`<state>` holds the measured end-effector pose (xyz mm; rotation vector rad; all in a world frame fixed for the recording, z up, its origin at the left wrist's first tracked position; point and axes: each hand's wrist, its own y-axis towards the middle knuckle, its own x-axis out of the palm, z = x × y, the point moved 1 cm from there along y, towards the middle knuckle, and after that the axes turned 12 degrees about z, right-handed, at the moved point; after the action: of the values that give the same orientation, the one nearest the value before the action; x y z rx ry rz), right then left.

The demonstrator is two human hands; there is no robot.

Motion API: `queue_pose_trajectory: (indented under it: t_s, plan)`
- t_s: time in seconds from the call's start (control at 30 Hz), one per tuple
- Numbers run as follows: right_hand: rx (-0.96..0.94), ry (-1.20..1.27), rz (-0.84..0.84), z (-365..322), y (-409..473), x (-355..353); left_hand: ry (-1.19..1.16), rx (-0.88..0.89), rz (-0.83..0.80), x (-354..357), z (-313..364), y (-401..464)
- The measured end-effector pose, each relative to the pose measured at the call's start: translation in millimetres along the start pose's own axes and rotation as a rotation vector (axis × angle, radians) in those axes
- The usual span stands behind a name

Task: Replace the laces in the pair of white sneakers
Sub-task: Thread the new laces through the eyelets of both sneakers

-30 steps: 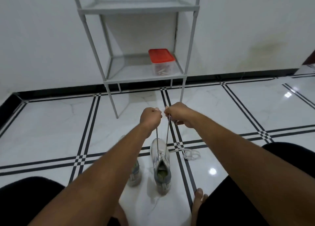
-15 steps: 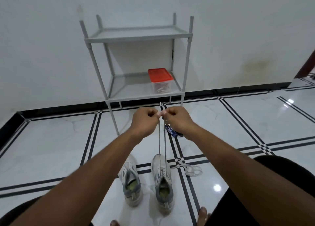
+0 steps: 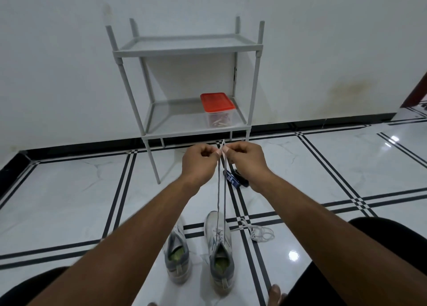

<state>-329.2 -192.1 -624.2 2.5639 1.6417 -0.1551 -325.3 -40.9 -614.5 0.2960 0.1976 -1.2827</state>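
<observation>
- Standing on the white tiled floor [image 3: 69, 190] near the person, the two white sneakers were side by side, toes pointing to the far side: the left sneaker [image 3: 176, 257] had no lace visible in it, the right sneaker [image 3: 219, 248] had a lace [image 3: 221, 190] going through its eyelets.
- Both ends of this lace rose almost straight up from the right sneaker to the hands, which were above it and further away, well apart from the shoe.
- The left hand [image 3: 198, 161] and the right hand [image 3: 245, 160] were almost touching each other; each one pinched one end of the lace between the thumb and the curled fingers, and the two tips stood up a little above the fingers.
- Both arms were stretched forward, the forearms coming together toward the hands; the backs of the hands faced the camera.
- A loose white lace [image 3: 258, 233] lay in a bundle on the floor, just to the right of the right sneaker.
- A small blue package [image 3: 232, 178] lay on the floor further away, partly hidden behind the right hand.
- A grey shelf rack [image 3: 184, 49] stood at the far wall, and on its lower shelf was a clear box with a red lid [image 3: 217, 109].
</observation>
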Motion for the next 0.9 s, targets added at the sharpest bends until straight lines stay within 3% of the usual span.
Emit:
queue_pose_trajectory:
  t_s: [0.23,0.57,0.8,0.9]
  plan:
    - [0.126,0.075,-0.028,-5,0,-7,-0.054,-0.017,-0.02,8,4,-1]
    - [0.152,0.093,-0.069,-5,1,-9,-0.052,-0.022,-0.021,10,1,0]
    - [0.169,-0.039,-0.07,19,7,-9,0.024,-0.097,-0.083,7,-20,7]
    - [0.256,-0.207,-0.116,59,5,-7,0.036,-0.24,-0.064,11,-59,8]
